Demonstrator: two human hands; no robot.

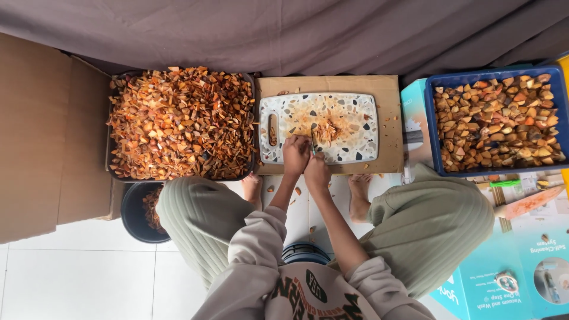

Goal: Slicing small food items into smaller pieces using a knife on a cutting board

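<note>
Two hands point(306, 163) pressed together pinching one knife point(312, 141), one cutting board point(355, 112), two heaped trays point(437, 118)

Across the top, a grey-brown draped curtain point(284, 29) in soft folds, lit evenly by flat daylight. Below, a white tiled floor point(77, 278) with thin grout lines, partly covered at left by a large flattened cardboard sheet point(41, 136). At lower right, turquoise printed cartons point(510, 266) lying flat on the floor.
</note>
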